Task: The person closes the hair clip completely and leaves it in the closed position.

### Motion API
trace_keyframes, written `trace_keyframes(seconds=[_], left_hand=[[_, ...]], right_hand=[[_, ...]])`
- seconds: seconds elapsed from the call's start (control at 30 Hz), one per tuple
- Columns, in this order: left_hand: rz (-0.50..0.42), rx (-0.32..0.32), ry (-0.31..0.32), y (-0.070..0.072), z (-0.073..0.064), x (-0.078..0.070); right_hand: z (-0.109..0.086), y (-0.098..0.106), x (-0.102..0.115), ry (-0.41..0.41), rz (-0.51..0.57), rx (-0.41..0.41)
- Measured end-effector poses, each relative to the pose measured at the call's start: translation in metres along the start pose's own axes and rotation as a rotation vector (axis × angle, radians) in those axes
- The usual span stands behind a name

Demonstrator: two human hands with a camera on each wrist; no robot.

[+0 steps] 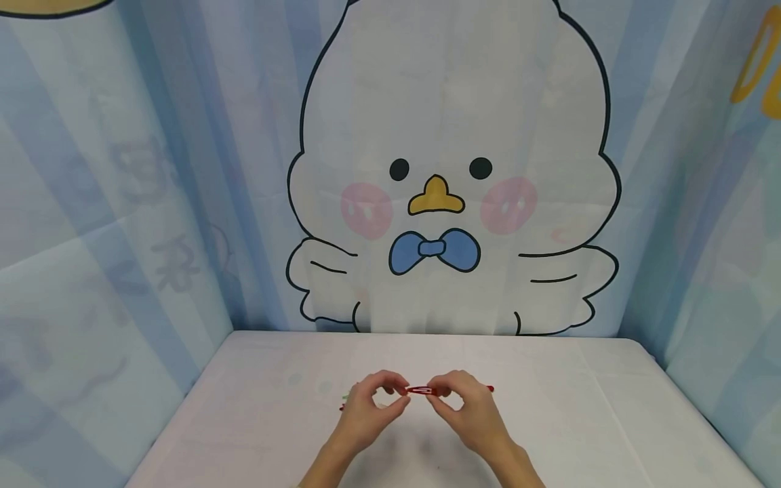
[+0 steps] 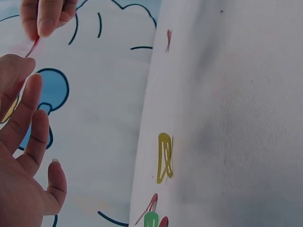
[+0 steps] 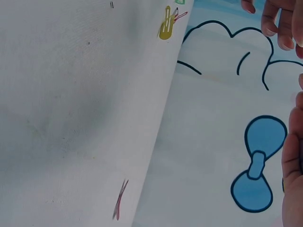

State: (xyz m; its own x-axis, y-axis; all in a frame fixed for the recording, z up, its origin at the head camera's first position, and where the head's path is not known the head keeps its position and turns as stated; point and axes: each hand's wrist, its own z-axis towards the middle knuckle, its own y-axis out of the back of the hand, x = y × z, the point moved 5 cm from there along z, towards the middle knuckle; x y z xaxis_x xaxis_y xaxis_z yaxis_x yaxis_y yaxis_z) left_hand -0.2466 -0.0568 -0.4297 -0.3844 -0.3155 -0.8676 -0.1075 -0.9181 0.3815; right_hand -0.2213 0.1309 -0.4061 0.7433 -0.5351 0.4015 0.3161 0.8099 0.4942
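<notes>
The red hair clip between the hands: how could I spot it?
Below the blue bow tie on the backdrop is a white table. Over it, the left hand and right hand pinch the slim red clip. Unlike the clips on the table, it's held.

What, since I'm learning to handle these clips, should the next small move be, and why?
Perhaps gently flex the red hair clip, since the left hand and right hand hold its opposite ends above the table; whether it is snapped shut is too small to tell.
</notes>
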Motion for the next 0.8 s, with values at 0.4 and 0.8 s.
trace_keyframes(seconds=[0.4,0.8], left_hand=[[0.09,-0.029,-0.017,0.015,-0.005,0.012],[0.126,-0.057,0.015,0.036,-0.005,0.033]], right_hand=[[-0.003,0.005,-0.006,0.002,0.009,-0.025],[-0.002,0.016,-0.016,-0.008,-0.014,-0.036]])
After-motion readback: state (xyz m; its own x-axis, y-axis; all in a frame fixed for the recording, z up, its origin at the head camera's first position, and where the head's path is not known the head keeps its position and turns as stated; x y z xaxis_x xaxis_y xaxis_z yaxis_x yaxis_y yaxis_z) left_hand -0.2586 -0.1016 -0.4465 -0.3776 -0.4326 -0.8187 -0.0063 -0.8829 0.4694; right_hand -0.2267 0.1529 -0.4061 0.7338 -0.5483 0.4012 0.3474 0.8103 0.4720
